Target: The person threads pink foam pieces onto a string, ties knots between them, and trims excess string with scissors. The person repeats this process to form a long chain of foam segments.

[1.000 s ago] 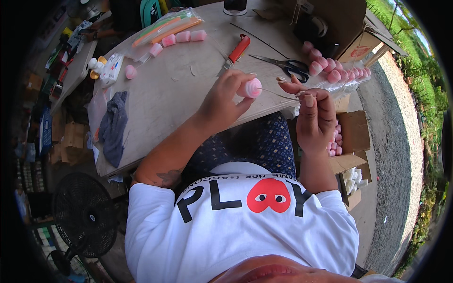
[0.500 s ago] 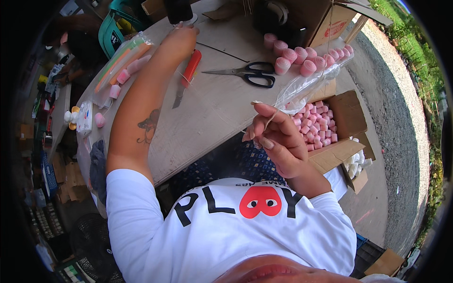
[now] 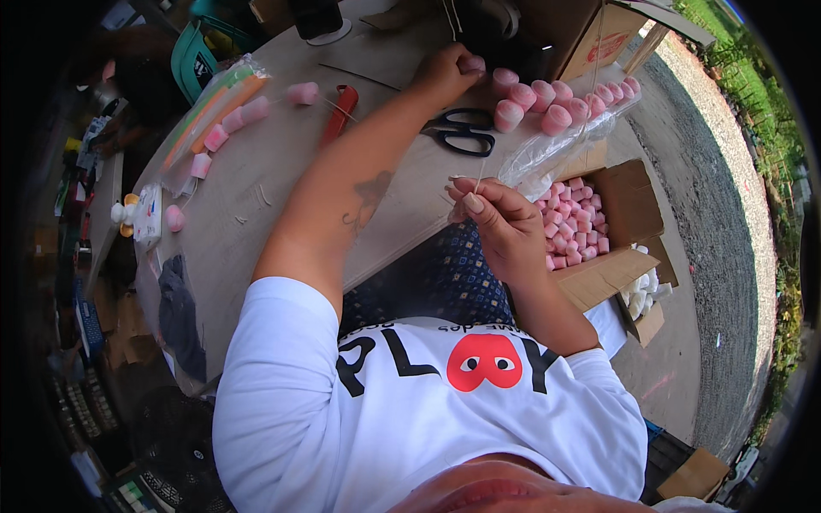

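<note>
The bench is a broad, pale, matt wooden top with a rounded edge, scuffed and dusty. Beside it on the ground, an open brown cardboard box holds a heap of small pink pieces. On the bench, a row of pink foam caps, short soft cylinders with paler bases, lies against a crinkled clear plastic bag. Black-handled scissors lie near the row, and a red-handled knife further left.

The left hand is stretched out to the near end of the row, fingers closed round 1 cap. The right hand is held close to the body above the bench edge, thumb and forefinger pinched shut on a thin pale string that rises from the fingertips; whether it runs on to the left hand is too fine to tell.

The step in hand looks like picking up a cap for the string. The next move probably calls for bringing cap and string end together with a steady pinch, since the foam is soft and the string limp.
</note>
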Tool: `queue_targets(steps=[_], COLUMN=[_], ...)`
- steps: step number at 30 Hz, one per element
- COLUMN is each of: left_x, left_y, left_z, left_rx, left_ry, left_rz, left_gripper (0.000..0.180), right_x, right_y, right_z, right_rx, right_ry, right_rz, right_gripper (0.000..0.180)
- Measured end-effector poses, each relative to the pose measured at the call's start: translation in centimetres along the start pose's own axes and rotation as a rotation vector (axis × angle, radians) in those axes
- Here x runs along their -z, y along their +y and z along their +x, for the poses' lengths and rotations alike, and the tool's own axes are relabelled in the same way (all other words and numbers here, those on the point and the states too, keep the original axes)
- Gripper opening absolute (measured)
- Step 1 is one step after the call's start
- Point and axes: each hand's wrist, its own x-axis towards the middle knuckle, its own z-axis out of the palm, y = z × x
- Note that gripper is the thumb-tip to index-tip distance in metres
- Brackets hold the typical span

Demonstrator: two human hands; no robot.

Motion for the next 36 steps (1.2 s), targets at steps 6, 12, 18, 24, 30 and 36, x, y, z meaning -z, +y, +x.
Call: queue_targets(steps=[6, 12, 18, 24, 30, 36], left_x=[6.4, 13.2, 15.1, 15.5, 16.0, 15.2], left_y=[3.5, 9.3, 10.1, 9.7, 5.1, 5.2], left_z=[-6.0, -19.3, -27.0, -29.3, -31.5, -31.2], left_rx=[0.432, 0.382, 0.370, 0.313, 0.107, -0.081], left_ry=[0.164, 0.157, 0.251, 0.380, 0.568, 0.542], left_rz=[-0.850, -1.169, -1.252, -1.206, -0.326, -0.189], left_gripper=[0.035, 0.044, 0.047, 0.042, 0.044, 0.055], right_x=[-3.1, -7.3, -11.0, -11.6, -4.8, 2.2], right_y=[-1.0, -0.4, 1.2, 1.3, 0.7, 5.2], right_z=[-0.5, 0.1, -1.3, -2.2, 3.8, 18.5], right_rx=[0.045, 0.456, 0.506, 0.440, 0.356, 0.178], right_ry=[0.045, -0.068, -0.223, -0.161, -0.035, -0.117], right_rz=[-0.108, -0.762, -0.867, -0.900, -1.346, -1.824], right_gripper=[0.011, 0.006, 0.008, 0.010, 0.023, 0.032])
